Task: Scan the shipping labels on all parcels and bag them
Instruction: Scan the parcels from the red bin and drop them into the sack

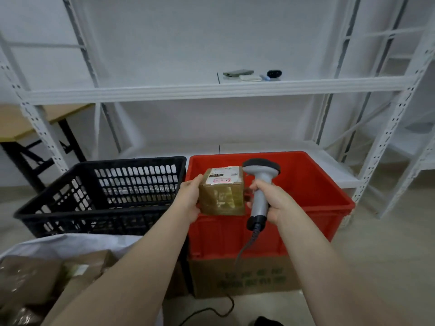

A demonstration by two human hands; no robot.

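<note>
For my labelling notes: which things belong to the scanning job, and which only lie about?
Job: parcel in left hand, scanner in right hand, white bag with other parcels, probably red crate, black basket.
Lying about: small items on shelf, cardboard box, wooden table.

We find open room in the right half of the red crate (313, 184), where the walls show bare and nothing stands above the rim. Over its near left corner the way is taken up by the parcel (222, 196) gripped in the left hand (190, 198) and the scanner (260, 184) gripped in the right hand (270, 201), the two just beside each other. The scanner's cable (244, 251) hangs down the crate's front wall. The black basket (70, 208) stands just beside the crate's left wall, open from above. The shelf beam (164, 92) crosses well above both. At lower left the white bag (70, 243) gapes with brown parcels (26, 278) inside, and the left forearm crosses its right edge.
</note>
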